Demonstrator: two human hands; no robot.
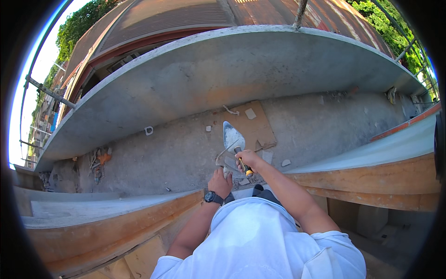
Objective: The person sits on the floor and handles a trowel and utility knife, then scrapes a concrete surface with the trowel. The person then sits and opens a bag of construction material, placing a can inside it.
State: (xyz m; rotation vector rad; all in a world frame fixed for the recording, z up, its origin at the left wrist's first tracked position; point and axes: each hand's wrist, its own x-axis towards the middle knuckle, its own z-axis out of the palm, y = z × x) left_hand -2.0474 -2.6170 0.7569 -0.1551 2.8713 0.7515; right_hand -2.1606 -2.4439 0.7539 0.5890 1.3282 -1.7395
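My right hand (249,160) is closed round the black and yellow handle of a pointed trowel (233,136). Its blade points away from me and carries pale grey-white smears. Lower and to the left, my left hand (220,182), with a dark watch on the wrist, has its fingers curled beside a small greyish lump (226,172). What the fingers grip cannot be made out. A thin curved strip, like a wire, rises between the left fingertips and the trowel. Both hands are in front of my white shirt, apart from each other.
A flattened cardboard sheet (258,123) lies on the concrete floor (186,139), with pale scraps around. Beyond stands a curved-looking grey parapet wall (209,69). Brown-edged ledges (362,179) flank me on both sides. Debris with an orange piece (103,159) lies at left. Metal pipes (51,92) stand outside.
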